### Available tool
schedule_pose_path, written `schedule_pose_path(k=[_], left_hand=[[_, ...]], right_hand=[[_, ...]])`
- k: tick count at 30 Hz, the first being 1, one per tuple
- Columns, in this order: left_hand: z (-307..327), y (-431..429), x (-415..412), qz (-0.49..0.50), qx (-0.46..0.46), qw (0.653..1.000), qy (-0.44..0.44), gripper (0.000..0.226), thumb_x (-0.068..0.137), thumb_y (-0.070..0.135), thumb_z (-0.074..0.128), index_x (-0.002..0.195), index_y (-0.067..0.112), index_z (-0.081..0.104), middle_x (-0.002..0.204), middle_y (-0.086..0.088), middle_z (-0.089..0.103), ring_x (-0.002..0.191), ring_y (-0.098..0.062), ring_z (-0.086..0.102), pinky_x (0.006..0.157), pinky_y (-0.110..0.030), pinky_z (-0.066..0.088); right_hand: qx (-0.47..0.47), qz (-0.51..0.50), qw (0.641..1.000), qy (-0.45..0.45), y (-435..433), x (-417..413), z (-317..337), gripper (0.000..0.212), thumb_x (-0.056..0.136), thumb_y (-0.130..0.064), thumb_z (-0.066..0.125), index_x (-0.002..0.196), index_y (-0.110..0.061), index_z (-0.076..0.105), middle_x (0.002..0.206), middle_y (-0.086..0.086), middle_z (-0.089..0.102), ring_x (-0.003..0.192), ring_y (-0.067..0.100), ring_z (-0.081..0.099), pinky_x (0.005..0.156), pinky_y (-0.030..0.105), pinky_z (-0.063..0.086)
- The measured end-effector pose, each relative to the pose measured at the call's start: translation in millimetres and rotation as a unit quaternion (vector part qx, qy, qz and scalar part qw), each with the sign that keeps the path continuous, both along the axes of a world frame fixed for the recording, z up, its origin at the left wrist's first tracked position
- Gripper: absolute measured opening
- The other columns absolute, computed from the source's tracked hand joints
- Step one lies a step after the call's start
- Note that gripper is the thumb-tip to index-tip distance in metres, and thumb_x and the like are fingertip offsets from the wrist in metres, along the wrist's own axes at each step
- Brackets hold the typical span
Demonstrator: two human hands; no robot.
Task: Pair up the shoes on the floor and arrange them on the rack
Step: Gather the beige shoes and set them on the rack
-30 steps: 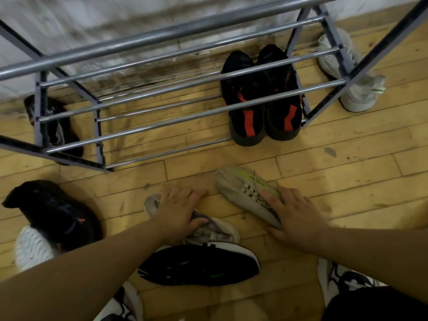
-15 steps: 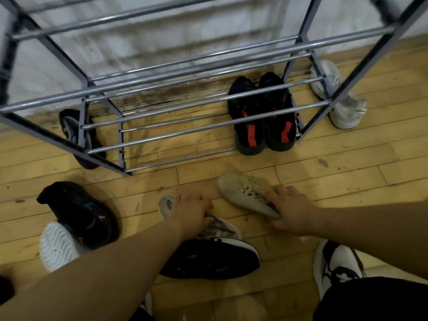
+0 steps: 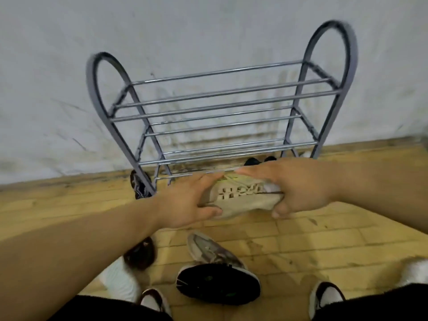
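White wall point(image 3: 208, 31) behind rack point(image 3: 353, 56), scuffed, with dark dirty smears low down behind rack. Yellow wood-plank floor point(image 3: 335, 228) under rack and in front of rack, stained. Soft, even light.

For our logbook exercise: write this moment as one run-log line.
left hand: grips beige shoe | right hand: grips same shoe | shoe: held before rack | grey shoe: on floor

Shoe held in front of the rack; others on the floor.
The rack point(image 3: 222, 112) stands against the wall point(image 3: 208, 31). The held shoe point(image 3: 240, 200) sits between the left hand point(image 3: 190, 202) and right hand point(image 3: 301, 188), before the lowest rails. Nearer the person lie a floor shoe point(image 3: 213, 249) and a nearer shoe point(image 3: 217, 283); a side shoe point(image 3: 139, 186) lies at the rack's left leg.
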State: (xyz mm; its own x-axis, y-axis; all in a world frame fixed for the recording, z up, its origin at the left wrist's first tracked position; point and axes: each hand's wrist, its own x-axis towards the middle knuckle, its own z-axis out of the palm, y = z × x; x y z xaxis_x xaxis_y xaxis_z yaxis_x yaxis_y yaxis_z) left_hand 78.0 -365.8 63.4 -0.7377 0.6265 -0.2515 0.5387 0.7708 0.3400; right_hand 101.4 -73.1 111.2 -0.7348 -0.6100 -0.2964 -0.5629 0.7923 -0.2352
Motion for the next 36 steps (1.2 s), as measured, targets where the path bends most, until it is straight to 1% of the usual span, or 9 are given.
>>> schedule_pose_path(k=[2,5,9,12,14,17,23,28,36], left_hand=[[35,-25,14,0.019,0.029,0.999,-0.001,0.091,0.083,0.081,0.057,0.153,0.064,0.002,0.159,0.02,0.029,0.143,-0.008,0.035,0.116,-0.037,0.037],[72,-60,37,0.063,0.119,0.991,-0.002,0.085,0.069,0.078,0.075,0.14,0.077,0.027,0.147,0.033,0.04,0.134,0.004,0.044,0.111,-0.024,0.039],[92,-89,51,0.111,0.168,0.979,-0.043,0.075,0.06,0.054,0.092,0.126,0.062,0.059,0.132,0.029,0.059,0.113,0.011,0.06,0.095,-0.016,0.051],[92,-89,53,0.107,0.13,0.986,-0.01,0.092,0.063,0.047,0.093,0.141,0.059,0.046,0.133,0.029,0.056,0.111,0.007,0.059,0.091,-0.009,0.044],[87,-94,53,0.113,0.123,0.986,0.01,0.104,0.066,0.042,0.096,0.149,0.057,0.035,0.124,0.026,0.06,0.101,0.002,0.062,0.086,-0.009,0.044],[87,-102,49,0.142,0.149,0.977,0.049,0.102,0.071,0.032,0.095,0.154,0.048,0.037,0.121,0.021,0.061,0.097,-0.002,0.062,0.078,-0.006,0.044],[96,-121,46,0.155,0.08,0.978,0.116,0.109,0.066,0.048,0.095,0.157,0.037,0.036,0.141,0.01,0.042,0.128,-0.01,0.042,0.104,-0.025,0.036],[84,-139,51,0.147,-0.001,0.986,0.083,0.12,0.061,0.057,0.094,0.159,0.033,0.03,0.142,0.006,0.041,0.132,-0.017,0.042,0.114,-0.038,0.039],[79,-156,66,0.164,-0.047,0.984,0.046,0.106,0.062,0.044,0.095,0.153,0.036,0.041,0.14,0.011,0.054,0.123,-0.014,0.053,0.103,-0.037,0.047]], right_hand=[[-0.028,-0.011,0.999,0.023,-11,19,30,0.12,0.075,-0.054,0.082,0.154,-0.061,-0.008,0.156,-0.016,0.043,0.128,0.013,0.053,0.094,0.03,0.045],[-0.085,-0.025,0.994,0.057,-29,52,47,0.119,0.075,-0.056,0.082,0.152,-0.065,-0.008,0.146,-0.022,0.048,0.115,0.007,0.057,0.091,0.026,0.049],[-0.125,-0.024,0.991,0.046,-47,83,40,0.116,0.078,-0.058,0.08,0.153,-0.063,-0.008,0.147,-0.034,0.034,0.122,-0.006,0.043,0.091,0.015,0.038],[-0.114,-0.05,0.99,0.065,-49,78,43,0.115,0.079,-0.055,0.081,0.154,-0.062,-0.006,0.132,-0.036,0.029,0.105,-0.011,0.042,0.077,0.005,0.033],[-0.137,-0.081,0.985,0.069,-53,72,45,0.114,0.078,-0.055,0.082,0.153,-0.064,-0.003,0.14,-0.034,0.028,0.091,-0.018,0.045,0.074,0.004,0.032],[-0.178,-0.079,0.978,0.071,-61,63,39,0.114,0.075,-0.055,0.085,0.153,-0.065,0.002,0.157,-0.032,0.025,0.108,-0.02,0.043,0.086,0.007,0.033],[-0.189,-0.08,0.976,0.074,-97,53,33,0.112,0.076,-0.051,0.085,0.156,-0.059,0.008,0.143,-0.034,0.027,0.111,-0.013,0.034,0.08,-0.005,0.027],[-0.146,-0.02,0.985,0.09,-122,49,25,0.111,0.08,-0.051,0.082,0.159,-0.05,0.004,0.164,-0.018,0.027,0.145,0.007,0.03,0.103,0.016,0.022],[-0.094,0.043,0.994,0.046,-157,35,-14,0.115,0.081,-0.06,0.076,0.159,-0.046,-0.007,0.164,-0.009,0.029,0.141,0.015,0.039,0.112,0.035,0.039]])
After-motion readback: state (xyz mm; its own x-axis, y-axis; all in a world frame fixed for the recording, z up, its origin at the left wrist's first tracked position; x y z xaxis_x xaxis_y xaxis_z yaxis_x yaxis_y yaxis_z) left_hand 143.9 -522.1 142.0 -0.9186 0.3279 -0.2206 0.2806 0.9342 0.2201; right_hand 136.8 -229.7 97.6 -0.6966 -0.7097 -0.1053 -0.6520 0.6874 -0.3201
